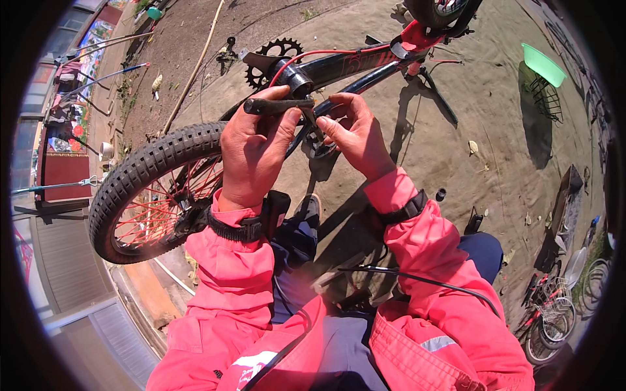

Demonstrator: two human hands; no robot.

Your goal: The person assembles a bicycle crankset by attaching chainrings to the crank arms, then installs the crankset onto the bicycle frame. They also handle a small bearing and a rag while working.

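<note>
My left hand (pixel 254 153) is closed around a short black rod-like handle (pixel 277 106), held level between thumb and fingers. A metal part (pixel 312 120) shows at the handle's right end; its kind is hard to make out. My right hand (pixel 358 133) has its thumb and forefinger pinched at this metal part, and whatever lies between the fingertips is too small to name. Both hands are just below the open black bottom bracket shell (pixel 297 81) of a black and red bicycle frame (pixel 349 67). A toothed chainring (pixel 282 47) sits beyond the shell.
A knobby bicycle wheel (pixel 156 192) with red spokes stands left of my left arm. Another wheel (pixel 443 10) is at the top. A pale green basin (pixel 543 65) lies at the right, above a black wire rack (pixel 546 98). A small bicycle (pixel 551 319) rests lower right.
</note>
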